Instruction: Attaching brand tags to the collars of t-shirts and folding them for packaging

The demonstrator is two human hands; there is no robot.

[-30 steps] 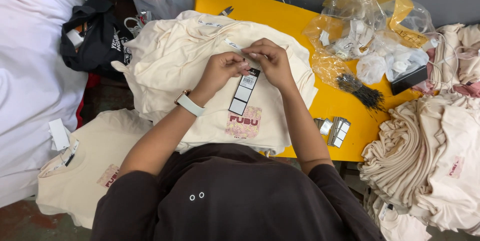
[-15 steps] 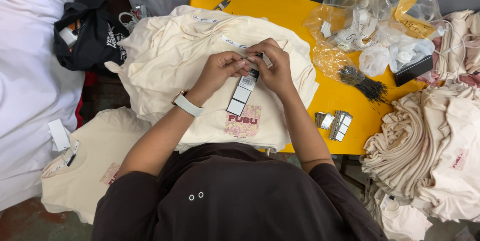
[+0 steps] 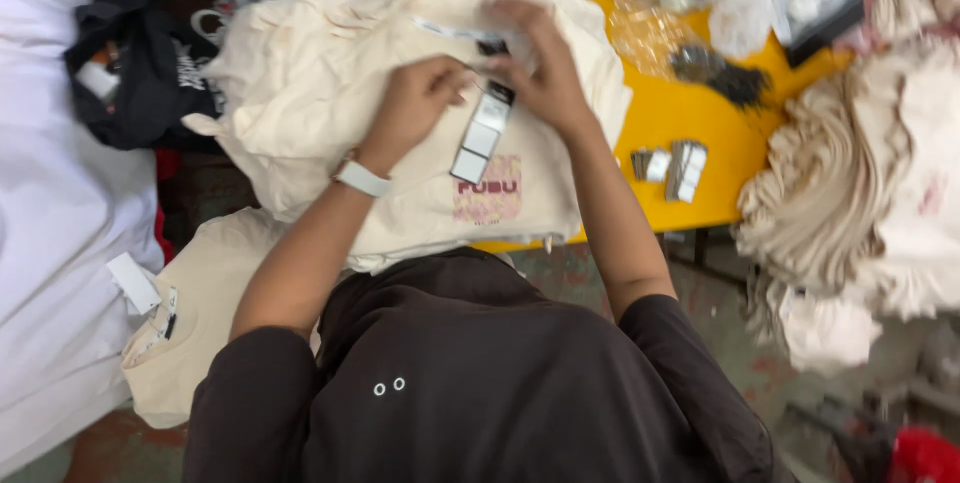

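Both hands (image 3: 480,93) shifted up-frame; long hang tag (image 3: 482,133) dangles, blurred.

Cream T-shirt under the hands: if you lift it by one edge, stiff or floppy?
Probably floppy: the cream T-shirt lies rumpled and drapes over the yellow table edge. Likely light, thin knit. The hang tag between the left hand and right hand would probably dangle.

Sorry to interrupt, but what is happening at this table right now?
A person is working on a cream T-shirt spread on the yellow table. Both hands meet near its collar: the left hand and right hand hold a long hang tag. More tags lie on the table, and a heap of cream shirts sits alongside.
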